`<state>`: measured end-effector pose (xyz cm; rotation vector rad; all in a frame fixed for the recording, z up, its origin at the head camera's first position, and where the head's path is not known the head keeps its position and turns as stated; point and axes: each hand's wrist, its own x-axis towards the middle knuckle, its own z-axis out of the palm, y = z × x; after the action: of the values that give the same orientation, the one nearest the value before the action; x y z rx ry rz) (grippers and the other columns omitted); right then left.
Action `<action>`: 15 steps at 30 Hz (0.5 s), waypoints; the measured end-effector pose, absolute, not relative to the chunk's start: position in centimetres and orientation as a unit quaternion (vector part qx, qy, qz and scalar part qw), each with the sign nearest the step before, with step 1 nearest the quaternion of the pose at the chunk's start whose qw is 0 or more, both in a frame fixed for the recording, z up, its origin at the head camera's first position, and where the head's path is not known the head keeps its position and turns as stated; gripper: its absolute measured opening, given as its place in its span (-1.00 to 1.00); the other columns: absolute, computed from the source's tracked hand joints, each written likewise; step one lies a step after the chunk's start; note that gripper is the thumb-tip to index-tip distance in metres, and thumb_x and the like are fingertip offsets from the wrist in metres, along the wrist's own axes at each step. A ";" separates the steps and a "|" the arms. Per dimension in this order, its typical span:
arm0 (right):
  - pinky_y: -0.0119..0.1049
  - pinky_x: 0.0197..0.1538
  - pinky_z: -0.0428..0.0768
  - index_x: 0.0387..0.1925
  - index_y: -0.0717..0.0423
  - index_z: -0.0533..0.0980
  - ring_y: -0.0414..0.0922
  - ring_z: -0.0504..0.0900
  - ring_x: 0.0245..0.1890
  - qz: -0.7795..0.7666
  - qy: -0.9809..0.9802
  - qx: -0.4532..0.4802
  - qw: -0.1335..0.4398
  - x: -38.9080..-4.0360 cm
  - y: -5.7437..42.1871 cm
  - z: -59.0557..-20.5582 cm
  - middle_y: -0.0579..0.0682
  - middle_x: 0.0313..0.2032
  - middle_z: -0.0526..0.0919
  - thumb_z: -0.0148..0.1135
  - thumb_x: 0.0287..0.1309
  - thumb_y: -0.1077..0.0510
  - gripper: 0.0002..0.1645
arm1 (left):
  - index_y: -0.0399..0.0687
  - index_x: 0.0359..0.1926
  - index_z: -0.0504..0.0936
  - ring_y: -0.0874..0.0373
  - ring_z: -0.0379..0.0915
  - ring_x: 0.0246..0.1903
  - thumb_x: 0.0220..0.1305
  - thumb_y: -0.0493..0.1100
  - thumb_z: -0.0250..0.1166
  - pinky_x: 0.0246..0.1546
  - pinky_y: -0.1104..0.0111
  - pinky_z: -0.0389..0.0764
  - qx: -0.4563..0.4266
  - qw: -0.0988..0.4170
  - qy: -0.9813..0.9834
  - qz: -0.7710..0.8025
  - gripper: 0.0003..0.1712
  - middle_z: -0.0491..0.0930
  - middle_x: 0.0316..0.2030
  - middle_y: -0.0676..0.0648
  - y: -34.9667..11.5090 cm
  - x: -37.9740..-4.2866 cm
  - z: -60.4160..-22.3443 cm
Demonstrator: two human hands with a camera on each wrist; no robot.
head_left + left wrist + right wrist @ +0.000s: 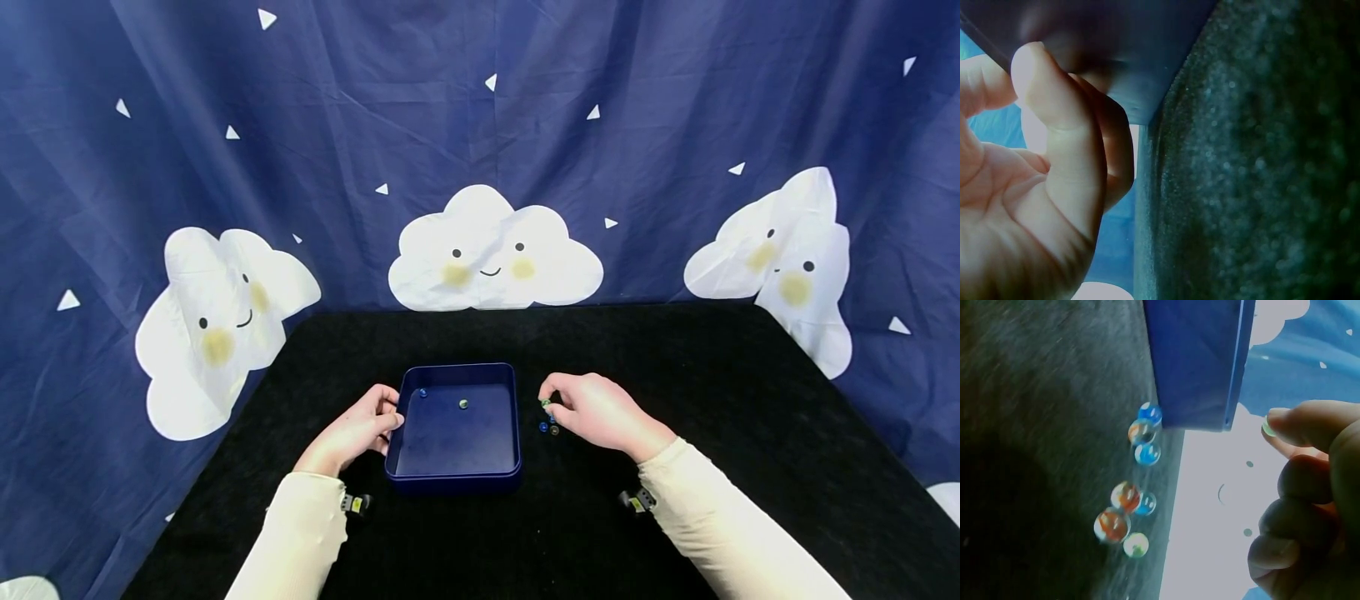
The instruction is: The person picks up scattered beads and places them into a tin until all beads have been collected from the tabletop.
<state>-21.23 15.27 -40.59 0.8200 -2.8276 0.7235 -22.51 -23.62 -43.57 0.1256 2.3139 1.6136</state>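
A shallow dark blue square box [453, 442] stands on the black cloth. My left hand [360, 429] grips its left side, thumb at the rim and fingers bent by the outer wall. Inside lie a blue marble [423, 392] and a green-and-white marble [463, 403]. To the right of the box, my right hand [600, 412] pinches a green marble [1267, 427] between thumb and forefinger, above the cloth. Below it lie several loose glass marbles, among them a blue one [1147, 454], an orange-and-clear one [1112, 525] and a green one [1135, 545].
Black cloth [675, 358] covers the table. Behind it hangs a dark blue curtain [337, 100] with white triangles and smiling clouds [495, 250]. Small cameras [637, 501] are strapped to both wrists, over cream sleeves.
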 end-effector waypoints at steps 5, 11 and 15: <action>-0.35 -0.46 0.45 -0.15 -0.19 0.60 -0.38 0.35 -0.67 0.236 -0.928 0.281 0.063 -21.4 14.2 -40.2 -0.36 -0.67 0.35 0.35 0.22 0.07 -0.83 | -0.30 0.15 0.27 0.01 0.44 -0.42 0.33 -0.37 0.17 -0.46 0.18 0.61 0.043 0.156 0.809 0.565 -0.58 0.40 -0.28 -0.16 -23.7 -22.6 -43.8; -0.35 -0.47 0.45 -0.11 -0.18 0.60 -0.37 0.36 -0.69 0.241 -0.926 0.286 0.058 -21.4 13.0 -39.9 -0.34 -0.67 0.36 0.32 0.24 0.07 -0.82 | -0.31 0.15 0.26 0.00 0.42 -0.41 0.33 -0.37 0.15 -0.45 0.17 0.62 0.044 0.158 0.811 0.562 -0.59 0.38 -0.26 -0.17 -23.7 -22.6 -43.9; -0.34 -0.48 0.43 -0.10 -0.20 0.60 -0.35 0.34 -0.68 0.233 -0.928 0.284 0.057 -21.4 12.2 -39.8 -0.32 -0.66 0.36 0.31 0.25 0.06 -0.82 | -0.30 0.14 0.27 0.00 0.43 -0.41 0.32 -0.38 0.15 -0.45 0.17 0.63 0.039 0.160 0.809 0.564 -0.59 0.39 -0.26 -0.18 -23.6 -22.8 -44.0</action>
<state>-21.45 12.17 -39.83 0.8618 -2.8146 0.7070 -22.77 -23.63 -43.99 0.1121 2.3115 1.6116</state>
